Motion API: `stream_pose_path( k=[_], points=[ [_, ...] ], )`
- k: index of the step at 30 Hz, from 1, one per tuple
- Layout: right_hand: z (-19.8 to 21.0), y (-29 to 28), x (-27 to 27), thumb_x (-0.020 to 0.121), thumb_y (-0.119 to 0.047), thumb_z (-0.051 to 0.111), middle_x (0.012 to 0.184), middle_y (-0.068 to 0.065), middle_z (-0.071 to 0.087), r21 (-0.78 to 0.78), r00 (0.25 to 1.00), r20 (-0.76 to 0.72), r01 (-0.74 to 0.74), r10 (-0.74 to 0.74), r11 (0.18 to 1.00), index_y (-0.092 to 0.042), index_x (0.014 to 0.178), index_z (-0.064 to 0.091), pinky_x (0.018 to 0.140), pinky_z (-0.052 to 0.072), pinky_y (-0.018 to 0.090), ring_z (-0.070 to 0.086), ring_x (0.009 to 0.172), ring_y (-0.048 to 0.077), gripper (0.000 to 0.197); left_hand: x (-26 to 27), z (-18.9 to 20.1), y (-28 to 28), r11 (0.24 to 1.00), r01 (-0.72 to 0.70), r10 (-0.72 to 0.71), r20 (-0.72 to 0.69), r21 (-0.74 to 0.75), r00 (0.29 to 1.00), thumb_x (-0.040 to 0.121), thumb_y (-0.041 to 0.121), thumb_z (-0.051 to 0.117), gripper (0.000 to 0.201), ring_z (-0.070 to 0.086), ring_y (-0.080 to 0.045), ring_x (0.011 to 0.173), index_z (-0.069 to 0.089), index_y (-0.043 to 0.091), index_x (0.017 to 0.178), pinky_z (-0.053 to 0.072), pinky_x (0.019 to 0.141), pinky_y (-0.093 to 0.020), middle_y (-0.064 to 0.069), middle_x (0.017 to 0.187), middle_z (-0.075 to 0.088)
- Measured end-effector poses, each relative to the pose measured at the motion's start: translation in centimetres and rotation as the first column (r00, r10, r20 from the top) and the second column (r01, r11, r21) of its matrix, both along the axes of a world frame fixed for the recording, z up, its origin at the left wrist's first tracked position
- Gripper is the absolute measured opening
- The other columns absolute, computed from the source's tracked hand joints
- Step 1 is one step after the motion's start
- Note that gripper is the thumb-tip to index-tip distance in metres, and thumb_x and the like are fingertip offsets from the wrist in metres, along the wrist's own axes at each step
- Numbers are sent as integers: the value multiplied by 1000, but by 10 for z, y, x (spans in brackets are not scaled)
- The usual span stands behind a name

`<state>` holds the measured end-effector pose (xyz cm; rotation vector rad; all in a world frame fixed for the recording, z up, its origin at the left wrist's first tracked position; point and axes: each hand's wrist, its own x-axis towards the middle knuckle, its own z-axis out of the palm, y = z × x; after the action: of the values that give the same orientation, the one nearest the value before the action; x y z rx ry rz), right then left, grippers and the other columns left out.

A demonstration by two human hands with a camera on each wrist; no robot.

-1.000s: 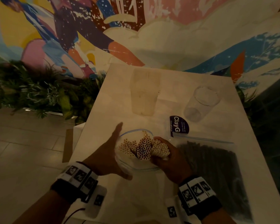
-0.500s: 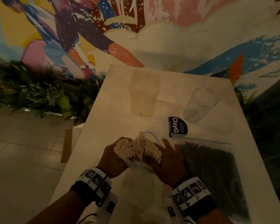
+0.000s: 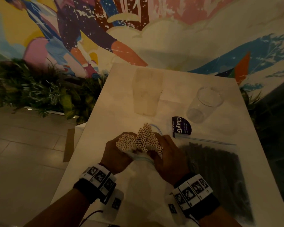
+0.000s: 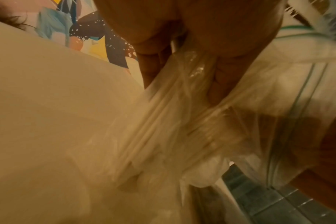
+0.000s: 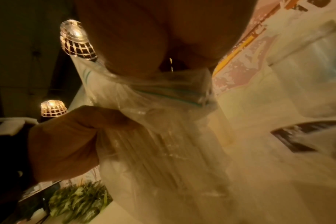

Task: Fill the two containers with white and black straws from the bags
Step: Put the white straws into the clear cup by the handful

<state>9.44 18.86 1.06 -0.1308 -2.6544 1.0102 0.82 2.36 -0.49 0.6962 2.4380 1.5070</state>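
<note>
A bundle of white straws [image 3: 140,140] sticks up out of a clear zip bag [image 3: 143,158] near the table's front. My left hand [image 3: 116,154] and right hand [image 3: 166,154] both grip the bundle through the bag, one on each side. The left wrist view has my fingers [image 4: 153,63] curled on the plastic [image 4: 182,121] over the straws; the right wrist view has the bag's zip edge [image 5: 163,92] bunched under my palm. A second bag of black straws [image 3: 220,174] lies flat to the right. Two clear containers stand behind: a tall one [image 3: 147,92] and a round one [image 3: 203,104].
A dark purple label [image 3: 181,126] lies between the round container and the black-straw bag. The white table [image 3: 105,115] has its left edge over a tiled floor, with green plants [image 3: 39,94] and a painted wall behind it.
My left hand went from open beside the bag to gripping the straws. Both hands have squeezed the bundle together and pushed the straws further out of the bag's mouth.
</note>
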Motion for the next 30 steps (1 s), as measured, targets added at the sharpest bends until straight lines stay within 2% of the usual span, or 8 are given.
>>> stream_pose_path(
  k=[3, 7, 10, 12, 17, 21, 25, 30],
  points=[
    [-7, 2, -1, 85, -32, 62, 115, -3, 59, -200, 992, 124, 19, 6, 980, -20, 126, 48, 84, 52, 30, 57, 100, 11, 46, 5, 11, 3, 997, 73, -75, -70, -33, 995, 76, 34, 56, 31, 53, 9, 99, 69, 12, 95, 27, 89, 7, 22, 99, 64],
    [-9, 3, -3, 80, -39, 63, 93, -4, 63, -234, 995, 59, 88, -76, 968, -16, 100, 59, 69, 50, 30, 58, 80, 12, 31, 10, 13, 6, 996, 86, -80, -148, 37, 986, 74, 31, 58, 31, 52, -4, 101, 60, 19, 103, 21, 91, 9, 3, 100, 63],
    [-13, 4, -3, 81, -49, 58, 87, 1, 66, -262, 995, 12, 96, -96, 960, -13, 93, 62, 68, 53, 37, 61, 78, 16, 39, 1, 1, 4, 991, 69, -58, -95, 118, 994, 71, 8, 70, 37, 49, 26, 96, 63, 18, 106, 36, 88, 2, 25, 100, 62],
    [-15, 4, -3, 81, -51, 57, 80, -2, 65, -269, 995, 14, 97, -97, 958, -15, 89, 62, 64, 52, 36, 60, 73, 13, 37, 0, 0, 3, 991, -53, 43, 83, 120, 996, 70, 3, 73, 34, 51, 28, 80, 63, 26, 92, 50, 87, -16, 20, 88, 67],
    [-19, 8, -3, 85, -32, 59, 74, -18, 59, -230, 996, 17, 87, -86, 969, -26, 83, 57, 62, 41, 7, 55, 71, -7, 7, 5, 1, 4, 990, 51, -54, 24, 135, 998, 71, 26, 66, 46, 41, 34, 97, 58, 9, 112, 32, 85, 6, 55, 100, 48],
    [-22, 11, -6, 89, -33, 51, 96, -7, 68, -191, 996, 41, 86, -79, 978, -22, 105, 59, 76, 53, 30, 63, 90, 12, 21, 0, -2, 1, 989, -84, 61, 180, 121, 982, 66, 2, 75, 41, 55, 22, 71, 58, 24, 94, 53, 86, -31, 17, 81, 65],
    [-18, 10, -9, 87, -28, 47, 89, -1, 66, -145, 995, 21, 102, -100, 984, -17, 101, 56, 69, 52, 34, 63, 82, 19, 19, 0, -3, 2, 980, -13, -21, 168, 200, 986, 67, 26, 70, 39, 55, 24, 81, 59, 25, 105, 49, 84, -12, 33, 82, 66],
    [-5, 7, -10, 81, -13, 54, 65, -14, 44, -169, 985, -102, 121, -140, 978, -26, 80, 45, 57, 34, 5, 47, 61, -5, 16, -2, -10, -3, 974, 76, -80, 10, 212, 997, 70, 13, 73, 34, 50, 26, 95, 66, 22, 103, 37, 83, 2, 49, 98, 54]
  ],
)
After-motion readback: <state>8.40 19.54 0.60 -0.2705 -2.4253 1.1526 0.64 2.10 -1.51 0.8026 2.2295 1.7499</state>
